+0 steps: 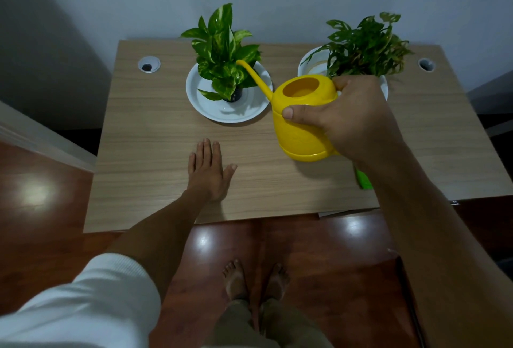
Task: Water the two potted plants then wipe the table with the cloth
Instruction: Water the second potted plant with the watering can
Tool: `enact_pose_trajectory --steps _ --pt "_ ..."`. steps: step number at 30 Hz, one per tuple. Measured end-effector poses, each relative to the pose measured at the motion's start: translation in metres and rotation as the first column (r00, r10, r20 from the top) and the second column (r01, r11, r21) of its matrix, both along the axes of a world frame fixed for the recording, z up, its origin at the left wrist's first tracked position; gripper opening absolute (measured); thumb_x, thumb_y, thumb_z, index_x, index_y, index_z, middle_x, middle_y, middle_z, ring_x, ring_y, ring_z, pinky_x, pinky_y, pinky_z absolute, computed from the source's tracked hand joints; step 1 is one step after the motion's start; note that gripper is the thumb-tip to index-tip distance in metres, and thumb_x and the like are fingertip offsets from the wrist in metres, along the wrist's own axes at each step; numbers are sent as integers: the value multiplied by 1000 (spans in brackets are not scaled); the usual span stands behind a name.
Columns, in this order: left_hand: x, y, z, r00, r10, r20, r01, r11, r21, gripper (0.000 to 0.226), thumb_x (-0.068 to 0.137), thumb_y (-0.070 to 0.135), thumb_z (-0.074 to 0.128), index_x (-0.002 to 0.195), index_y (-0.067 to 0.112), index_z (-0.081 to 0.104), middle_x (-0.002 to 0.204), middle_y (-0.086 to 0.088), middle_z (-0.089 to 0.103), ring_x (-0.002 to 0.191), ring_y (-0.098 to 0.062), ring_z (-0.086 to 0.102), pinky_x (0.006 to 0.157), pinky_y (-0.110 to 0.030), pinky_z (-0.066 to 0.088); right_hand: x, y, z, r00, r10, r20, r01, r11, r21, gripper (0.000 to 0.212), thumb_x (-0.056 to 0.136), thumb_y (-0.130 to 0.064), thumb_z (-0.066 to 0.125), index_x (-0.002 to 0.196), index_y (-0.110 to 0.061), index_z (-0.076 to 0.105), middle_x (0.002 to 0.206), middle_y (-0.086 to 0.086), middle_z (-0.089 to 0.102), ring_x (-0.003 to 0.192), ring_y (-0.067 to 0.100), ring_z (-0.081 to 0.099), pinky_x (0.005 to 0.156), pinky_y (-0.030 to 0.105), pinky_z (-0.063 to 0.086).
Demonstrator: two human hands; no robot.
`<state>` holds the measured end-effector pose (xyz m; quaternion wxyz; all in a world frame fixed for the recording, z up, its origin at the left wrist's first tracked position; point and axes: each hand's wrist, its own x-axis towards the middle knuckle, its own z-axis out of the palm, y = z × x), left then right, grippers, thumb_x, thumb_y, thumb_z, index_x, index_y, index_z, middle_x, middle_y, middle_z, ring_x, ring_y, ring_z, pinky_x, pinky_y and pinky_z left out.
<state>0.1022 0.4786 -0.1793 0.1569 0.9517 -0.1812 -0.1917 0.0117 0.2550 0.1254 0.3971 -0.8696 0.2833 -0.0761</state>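
Note:
My right hand (352, 117) grips the handle of a yellow watering can (302, 120) held above the wooden table (144, 131). Its thin spout points up and left, with the tip among the leaves of the left potted plant (224, 50). That plant stands in a white dish (211, 109). The right potted plant (366, 45) stands in another white dish (311, 64), partly behind my hand. My left hand (208, 170) lies flat and palm down on the table, holding nothing. A green cloth (363, 178) peeks out from under my right forearm.
Two round cable holes sit at the table's back corners, the left hole (149, 64) and the right hole (426, 65). A pale wall rises right behind the table. A glossy red-brown floor (305, 250) and my bare feet (255, 278) lie below the front edge.

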Motion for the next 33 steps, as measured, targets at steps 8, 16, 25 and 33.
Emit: enact_pose_trajectory --steps 8,16,25,33 --pt "-1 1 0 1000 -4 3 4 1000 0 85 103 67 16 164 16 -11 172 -11 -20 158 -24 -24 126 -45 -16 2 -3 5 998 -34 60 34 999 1 57 65 -47 96 106 -14 73 99 3 72 90 21 67 71 30 45" --pt "-2 -1 1 1000 6 16 -6 1000 1 84 103 66 18 165 15 -9 172 -11 -16 159 -25 -20 127 -46 -13 19 4 12 989 -62 136 60 998 23 59 63 -52 95 104 -15 76 101 2 77 95 22 72 85 44 60" --pt "-1 0 -1 1000 1 23 -1 1000 0 84 104 65 19 165 15 -8 173 -12 -15 159 -26 -18 127 -46 -13 27 15 16 983 38 182 -56 994 91 40 62 -45 98 89 -25 77 92 -6 78 85 11 75 83 43 62" --pt "-2 1 -1 1000 5 29 -5 1000 -21 84 104 65 21 165 14 -8 173 -13 -14 159 -26 -18 127 -46 -12 5 8 3 996 40 82 -47 996 79 58 62 -51 97 104 -16 77 99 -1 77 90 16 73 82 41 61"
